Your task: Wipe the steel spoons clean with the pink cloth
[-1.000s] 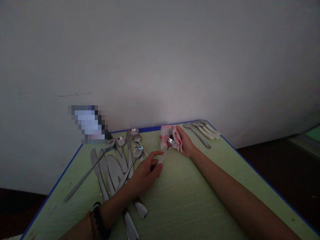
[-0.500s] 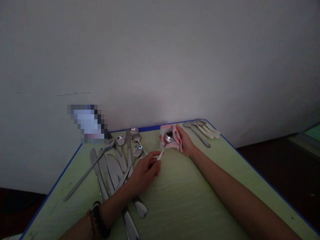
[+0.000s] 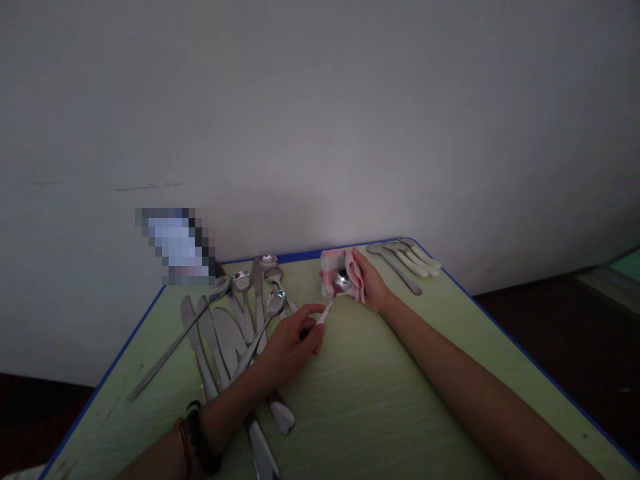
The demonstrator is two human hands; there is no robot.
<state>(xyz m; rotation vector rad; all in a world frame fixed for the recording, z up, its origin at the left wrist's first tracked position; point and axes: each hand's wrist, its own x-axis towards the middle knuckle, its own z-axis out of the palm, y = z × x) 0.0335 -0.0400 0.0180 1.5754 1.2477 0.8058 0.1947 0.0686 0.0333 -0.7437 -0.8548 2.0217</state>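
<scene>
Pinching the handle of a spoon (image 3: 343, 281) between thumb and fingers, the left hand (image 3: 291, 343) holds it slanting up and away, bowl end farthest off. The right hand (image 3: 371, 283) is closed about a pink and white cloth (image 3: 331, 264), folded up around the bowl, whose shiny metal shows in the opening. Both hands are over the far half of a green table (image 3: 395, 400) with a blue edge, and the spoon is between them, near the wall (image 3: 320, 133).

Under and beside the left forearm lie several knives (image 3: 195, 340) and loose spoons (image 3: 276, 303), overlapping; the forearm hides some of their handles. One long spoon (image 3: 165, 357) lies aslant at the outer left. Beyond the right hand, near the far right corner, a metal utensil (image 3: 397, 272) lies beside some white-handled cutlery (image 3: 417, 268). A dark bracelet (image 3: 200, 437) circles the left wrist.
</scene>
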